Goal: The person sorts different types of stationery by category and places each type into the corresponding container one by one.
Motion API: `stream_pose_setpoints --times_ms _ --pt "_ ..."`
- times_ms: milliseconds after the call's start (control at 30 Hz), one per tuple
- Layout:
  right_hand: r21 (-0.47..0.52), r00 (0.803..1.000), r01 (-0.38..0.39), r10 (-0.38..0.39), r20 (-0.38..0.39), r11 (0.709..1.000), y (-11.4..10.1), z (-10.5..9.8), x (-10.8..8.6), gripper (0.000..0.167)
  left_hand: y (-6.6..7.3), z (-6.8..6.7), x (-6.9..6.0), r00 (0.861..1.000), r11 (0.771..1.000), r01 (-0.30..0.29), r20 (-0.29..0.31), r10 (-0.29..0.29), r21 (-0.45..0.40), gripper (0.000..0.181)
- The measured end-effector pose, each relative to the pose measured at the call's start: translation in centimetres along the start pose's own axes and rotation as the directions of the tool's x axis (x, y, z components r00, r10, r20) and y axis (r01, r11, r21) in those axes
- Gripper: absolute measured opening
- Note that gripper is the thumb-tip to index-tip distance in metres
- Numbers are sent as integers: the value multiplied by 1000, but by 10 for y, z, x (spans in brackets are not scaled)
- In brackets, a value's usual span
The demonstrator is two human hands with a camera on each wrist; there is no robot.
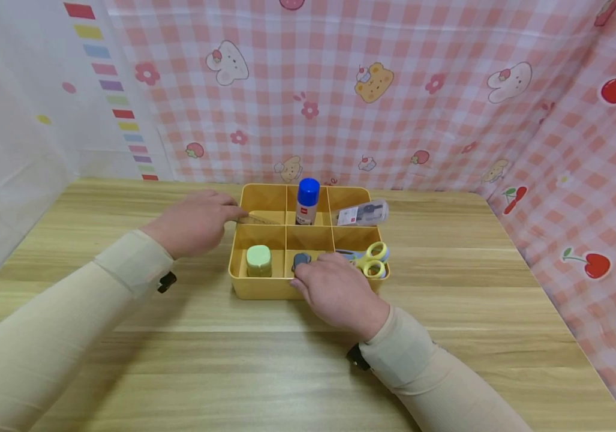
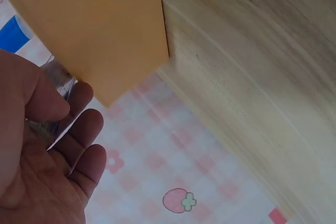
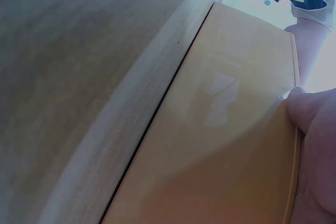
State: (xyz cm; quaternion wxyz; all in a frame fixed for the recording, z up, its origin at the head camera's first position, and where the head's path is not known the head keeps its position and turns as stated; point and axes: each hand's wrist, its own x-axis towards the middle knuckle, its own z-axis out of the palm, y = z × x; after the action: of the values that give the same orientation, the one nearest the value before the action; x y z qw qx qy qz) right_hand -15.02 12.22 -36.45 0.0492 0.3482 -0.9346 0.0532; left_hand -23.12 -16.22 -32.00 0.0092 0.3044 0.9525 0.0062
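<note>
A yellow-orange organizer box [image 1: 264, 289] with several compartments stands on the table. My left hand [image 1: 197, 222] reaches over its left wall and pinches a clear ruler [image 1: 260, 220], which lies low in the back-left compartment; in the left wrist view the hand [image 2: 50, 145] has clear plastic between thumb and fingers. At the front wall, my right hand [image 1: 340, 294] grips the rim, thumb outside and fingertips hidden inside the front-middle compartment. Beside those fingers sits a small dark blue-grey object [image 1: 301, 260], its kind unclear. In the right wrist view, the thumb [image 3: 300, 109] overlaps the rim.
A blue-capped glue stick [image 1: 308, 201] stands in the back-middle compartment. A clear case [image 1: 364, 213] leans out at back right, and yellow-handled scissors [image 1: 372, 261] jut out at front right. A light green rounded item [image 1: 259, 261] stands at front left. Patterned cloth hangs behind the table [image 1: 232, 372].
</note>
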Motion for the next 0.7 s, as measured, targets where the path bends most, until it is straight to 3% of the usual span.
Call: stream_pose_setpoints --times_ms 267,700 --pt "-7 1000 4 -4 -6 1000 0 -1 0 31 4 5 3 1000 999 23 -2 -23 -45 55" --pt "0 1000 6 -6 -7 1000 -1 -2 0 30 5 11 3 999 998 35 -32 -37 -46 52"
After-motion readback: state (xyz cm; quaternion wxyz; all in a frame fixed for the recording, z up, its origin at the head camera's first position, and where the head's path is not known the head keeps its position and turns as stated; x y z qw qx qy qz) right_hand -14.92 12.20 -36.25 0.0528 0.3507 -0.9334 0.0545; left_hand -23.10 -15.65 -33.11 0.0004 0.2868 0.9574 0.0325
